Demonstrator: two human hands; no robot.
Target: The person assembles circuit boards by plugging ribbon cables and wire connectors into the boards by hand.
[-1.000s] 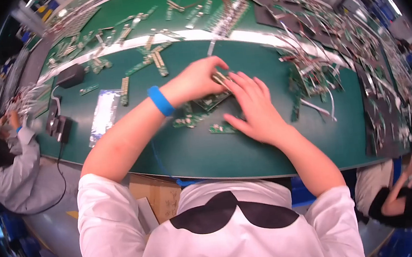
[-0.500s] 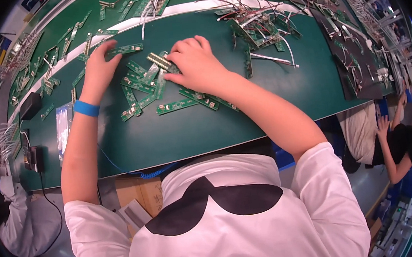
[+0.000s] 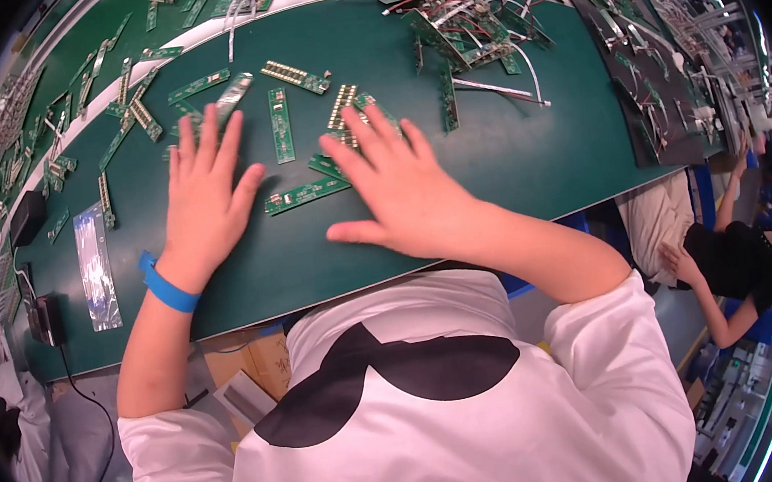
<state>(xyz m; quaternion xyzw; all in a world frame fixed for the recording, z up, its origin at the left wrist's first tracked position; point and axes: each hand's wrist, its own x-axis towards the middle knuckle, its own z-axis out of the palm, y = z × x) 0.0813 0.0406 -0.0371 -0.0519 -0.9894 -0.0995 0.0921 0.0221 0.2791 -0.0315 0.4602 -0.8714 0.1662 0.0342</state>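
Observation:
Both my hands are spread over narrow green circuit boards on a dark green mat. My left hand [image 3: 205,198], with a blue band at its wrist, has its fingers stretched out at several boards, partly covering them. One silvery-looking board [image 3: 233,94] lies by its fingertips. My right hand [image 3: 398,175] is flat with the thumb apart, its fingers over another group of boards. A board [image 3: 307,194] pokes out to the left of its fingers. Between the hands an upright board [image 3: 280,126] lies alone, and a board with rows of pads [image 3: 294,76] rests beyond it.
A tangle of wired boards [image 3: 468,33] lies at the far right, beside a black mat [image 3: 637,96] with more boards. To the left are a clear plastic bag [image 3: 97,269] and a black adapter [image 3: 44,318]. Other people sit at both sides.
My hands have drawn back toward me and opened flat. The pile of boards between them is spread apart into separate pieces and two groups. The whole view has shifted slightly.

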